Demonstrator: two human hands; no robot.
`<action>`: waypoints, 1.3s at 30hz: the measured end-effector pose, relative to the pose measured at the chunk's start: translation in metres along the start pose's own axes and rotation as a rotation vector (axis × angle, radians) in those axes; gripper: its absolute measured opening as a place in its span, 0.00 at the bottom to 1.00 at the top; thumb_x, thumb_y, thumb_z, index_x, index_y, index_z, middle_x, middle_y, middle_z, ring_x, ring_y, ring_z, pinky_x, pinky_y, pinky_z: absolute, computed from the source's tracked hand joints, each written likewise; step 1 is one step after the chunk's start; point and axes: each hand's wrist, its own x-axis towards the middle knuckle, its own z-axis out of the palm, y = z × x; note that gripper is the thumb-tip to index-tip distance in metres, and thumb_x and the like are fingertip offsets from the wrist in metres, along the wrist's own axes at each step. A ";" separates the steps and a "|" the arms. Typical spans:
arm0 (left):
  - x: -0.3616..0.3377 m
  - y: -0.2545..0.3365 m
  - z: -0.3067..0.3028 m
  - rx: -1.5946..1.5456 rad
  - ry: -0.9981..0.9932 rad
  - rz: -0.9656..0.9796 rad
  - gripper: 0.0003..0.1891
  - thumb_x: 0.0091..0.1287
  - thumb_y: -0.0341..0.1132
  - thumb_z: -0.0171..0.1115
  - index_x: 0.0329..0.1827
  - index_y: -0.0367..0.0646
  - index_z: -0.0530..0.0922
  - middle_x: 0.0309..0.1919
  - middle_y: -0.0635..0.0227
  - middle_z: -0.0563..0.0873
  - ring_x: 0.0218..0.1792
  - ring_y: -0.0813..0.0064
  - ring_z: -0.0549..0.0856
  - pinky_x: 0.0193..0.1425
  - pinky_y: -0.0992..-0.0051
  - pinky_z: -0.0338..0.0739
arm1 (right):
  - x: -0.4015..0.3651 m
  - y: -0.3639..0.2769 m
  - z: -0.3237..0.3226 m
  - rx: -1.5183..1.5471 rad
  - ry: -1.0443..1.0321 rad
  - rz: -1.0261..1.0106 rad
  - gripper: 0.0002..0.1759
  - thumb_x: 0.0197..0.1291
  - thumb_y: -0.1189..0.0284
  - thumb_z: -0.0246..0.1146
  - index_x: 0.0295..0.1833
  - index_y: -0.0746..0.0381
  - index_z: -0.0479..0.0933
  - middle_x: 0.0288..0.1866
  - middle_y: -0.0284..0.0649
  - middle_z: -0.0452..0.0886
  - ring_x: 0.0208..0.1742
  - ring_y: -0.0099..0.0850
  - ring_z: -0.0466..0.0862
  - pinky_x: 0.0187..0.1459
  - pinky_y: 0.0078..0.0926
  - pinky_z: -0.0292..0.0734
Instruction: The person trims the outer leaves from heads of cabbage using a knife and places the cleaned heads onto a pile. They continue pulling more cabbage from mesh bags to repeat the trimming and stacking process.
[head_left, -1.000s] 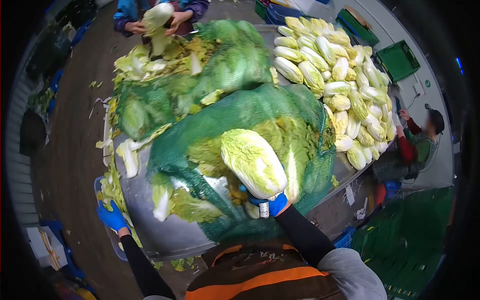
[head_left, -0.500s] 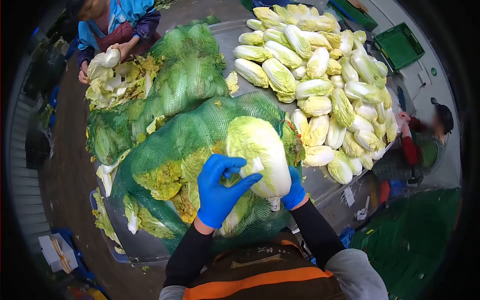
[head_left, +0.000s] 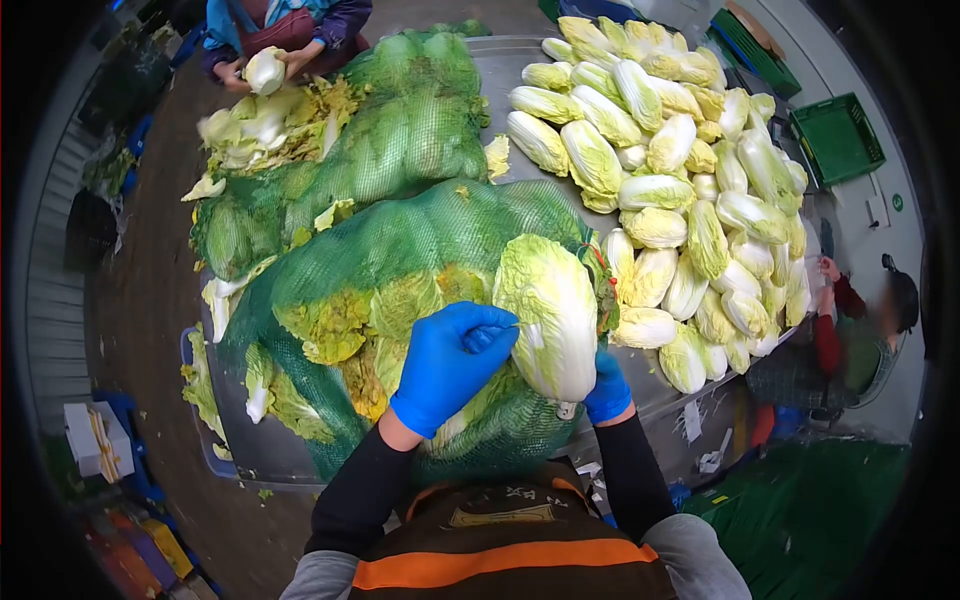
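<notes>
A pale napa cabbage (head_left: 560, 325) is held tilted above the green mesh sack, its cut stem end towards me. My right hand (head_left: 606, 388), in a blue glove, supports it from behind near the base; most of its fingers are hidden by the cabbage. My left hand (head_left: 455, 362), also blue-gloved, pinches a small bit of leaf at the cabbage's left side with thumb and forefinger. Below lies the opened mesh sack (head_left: 400, 235) of cabbages, with yellowed outer leaves (head_left: 330, 325) on it.
Trimmed cabbages (head_left: 655, 190) are piled on the metal table (head_left: 500, 80) at right. A second full sack (head_left: 400, 120) lies behind mine. One co-worker's hands (head_left: 300, 60) hold a cabbage at upper left; another person (head_left: 870, 330) stands right. Green crates (head_left: 838, 140) flank the table.
My left fingers have closed from a gap into a pinch on the leaf. In view, the cabbage has shifted right as the whole scene moved. The co-worker has turned their cabbage.
</notes>
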 end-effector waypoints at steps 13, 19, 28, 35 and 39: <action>-0.046 0.031 0.009 -0.410 -0.872 0.029 0.13 0.55 0.28 0.73 0.44 0.41 0.83 0.31 0.72 0.84 0.32 0.82 0.81 0.39 0.79 0.76 | 0.013 0.042 -0.004 0.137 0.226 -0.148 0.45 0.59 0.44 0.58 0.74 0.60 0.58 0.72 0.47 0.66 0.69 0.44 0.69 0.70 0.45 0.64; -0.027 0.000 0.037 -0.080 0.117 0.127 0.11 0.55 0.27 0.73 0.41 0.40 0.81 0.28 0.72 0.79 0.30 0.83 0.76 0.37 0.79 0.73 | 0.010 0.032 -0.017 0.222 -0.154 -0.133 0.43 0.62 0.45 0.56 0.72 0.65 0.60 0.68 0.52 0.69 0.67 0.46 0.71 0.67 0.45 0.68; -0.011 -0.052 0.051 -0.250 0.078 0.000 0.15 0.54 0.21 0.69 0.45 0.36 0.80 0.38 0.67 0.82 0.38 0.78 0.80 0.46 0.77 0.75 | 0.000 -0.005 -0.038 -0.519 0.137 -0.067 0.26 0.61 0.59 0.66 0.57 0.68 0.77 0.48 0.34 0.82 0.45 0.20 0.79 0.48 0.21 0.74; -0.019 0.002 0.057 -0.245 -0.137 -0.201 0.07 0.67 0.29 0.62 0.40 0.34 0.83 0.30 0.71 0.83 0.28 0.82 0.76 0.32 0.81 0.70 | -0.019 -0.024 -0.030 -0.625 0.175 -0.112 0.33 0.58 0.52 0.68 0.58 0.70 0.75 0.47 0.35 0.81 0.45 0.21 0.78 0.46 0.19 0.74; -0.023 -0.008 0.071 -0.240 -0.067 -0.066 0.07 0.68 0.30 0.61 0.38 0.34 0.81 0.27 0.71 0.81 0.27 0.82 0.75 0.32 0.81 0.70 | -0.023 -0.027 -0.029 -0.682 0.224 -0.089 0.33 0.58 0.50 0.67 0.55 0.69 0.77 0.43 0.34 0.82 0.41 0.21 0.78 0.43 0.18 0.74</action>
